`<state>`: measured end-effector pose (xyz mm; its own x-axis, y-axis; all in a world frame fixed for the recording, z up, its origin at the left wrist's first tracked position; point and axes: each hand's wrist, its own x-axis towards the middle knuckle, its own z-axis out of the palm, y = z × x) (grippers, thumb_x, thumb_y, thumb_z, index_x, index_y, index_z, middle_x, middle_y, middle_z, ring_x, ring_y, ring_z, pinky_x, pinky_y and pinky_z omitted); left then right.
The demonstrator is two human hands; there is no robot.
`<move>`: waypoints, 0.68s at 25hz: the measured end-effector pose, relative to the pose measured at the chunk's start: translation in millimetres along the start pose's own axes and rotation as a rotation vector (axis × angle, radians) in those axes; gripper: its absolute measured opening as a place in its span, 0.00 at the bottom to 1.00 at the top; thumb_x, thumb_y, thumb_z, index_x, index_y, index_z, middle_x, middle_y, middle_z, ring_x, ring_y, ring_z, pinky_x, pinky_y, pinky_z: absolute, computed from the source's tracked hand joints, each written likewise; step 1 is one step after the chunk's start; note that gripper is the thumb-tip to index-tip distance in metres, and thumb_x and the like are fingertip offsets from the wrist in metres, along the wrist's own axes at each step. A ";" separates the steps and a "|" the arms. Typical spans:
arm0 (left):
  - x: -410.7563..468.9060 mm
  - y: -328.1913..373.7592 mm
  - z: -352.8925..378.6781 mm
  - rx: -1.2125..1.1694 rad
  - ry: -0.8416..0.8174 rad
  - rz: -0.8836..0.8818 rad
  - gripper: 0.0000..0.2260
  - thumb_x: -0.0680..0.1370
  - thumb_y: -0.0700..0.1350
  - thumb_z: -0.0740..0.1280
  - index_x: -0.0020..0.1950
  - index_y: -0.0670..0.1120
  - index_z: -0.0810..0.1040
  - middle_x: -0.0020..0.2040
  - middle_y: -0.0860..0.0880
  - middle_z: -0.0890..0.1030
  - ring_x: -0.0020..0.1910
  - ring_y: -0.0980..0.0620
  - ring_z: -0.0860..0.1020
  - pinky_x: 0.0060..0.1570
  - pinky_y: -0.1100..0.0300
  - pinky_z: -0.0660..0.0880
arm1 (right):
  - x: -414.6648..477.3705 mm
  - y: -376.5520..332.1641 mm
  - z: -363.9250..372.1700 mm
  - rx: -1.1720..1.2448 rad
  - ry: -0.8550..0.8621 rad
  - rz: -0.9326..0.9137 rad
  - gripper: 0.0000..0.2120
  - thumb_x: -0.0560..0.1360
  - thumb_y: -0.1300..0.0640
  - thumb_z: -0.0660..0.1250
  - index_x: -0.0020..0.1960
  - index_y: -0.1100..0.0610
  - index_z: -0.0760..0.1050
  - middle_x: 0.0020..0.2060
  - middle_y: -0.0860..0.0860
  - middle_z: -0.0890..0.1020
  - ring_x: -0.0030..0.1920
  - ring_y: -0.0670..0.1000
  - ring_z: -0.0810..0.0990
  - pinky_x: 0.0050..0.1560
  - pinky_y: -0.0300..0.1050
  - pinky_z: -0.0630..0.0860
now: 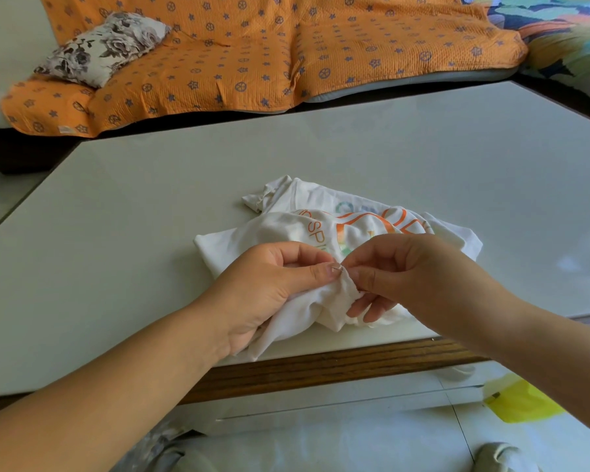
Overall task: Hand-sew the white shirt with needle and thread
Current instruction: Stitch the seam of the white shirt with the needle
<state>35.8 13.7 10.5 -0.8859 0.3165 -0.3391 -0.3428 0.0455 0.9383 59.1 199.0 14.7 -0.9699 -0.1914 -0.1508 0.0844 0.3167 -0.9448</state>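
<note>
Nearest to my view, a left forearm (116, 386) and a right forearm (525, 335) come in from the bottom corners and meet over the near edge of a pale desk (116, 233). I see the left hand (269, 291) with its fingers curled round a bunched fold of the white shirt (280, 229), the thumb pressed on top of the cloth. The right hand (406, 270) faces it, thumb and forefinger pinched together at the same fold, its other fingers loosely bent beneath. Between the two hands a needle (340, 267) shows as a short thin glint. Its right end sits in the right hand's pinch and its left end lies against the left thumbnail. The shirt lies crumpled on the desk near the front edge, with orange lettering and a coloured print facing up and one part lifted into the hands. Behind the desk I see a sofa (423, 85) draped with an orange cover (252, 56) dotted with small blue motifs. A grey floral pillow (106, 46) rests on its left part. Low on the right, on the tiled floor (355, 437), lies something yellow (521, 403), too blurred for me to identify.
</note>
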 end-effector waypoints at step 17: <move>3.9 -3.9 1.3 0.036 0.013 -0.011 0.13 0.66 0.46 0.75 0.49 0.43 0.86 0.49 0.45 0.86 0.53 0.50 0.84 0.60 0.57 0.75 | 11.1 -1.4 -1.7 0.144 0.239 -0.085 0.03 0.76 0.58 0.69 0.44 0.56 0.80 0.39 0.51 0.85 0.28 0.49 0.81 0.25 0.38 0.72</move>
<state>34.1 16.0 5.6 -0.8860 0.3036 -0.3504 -0.3417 0.0831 0.9361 47.8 198.0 14.8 -0.9997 0.0184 -0.0128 0.0157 0.1709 -0.9852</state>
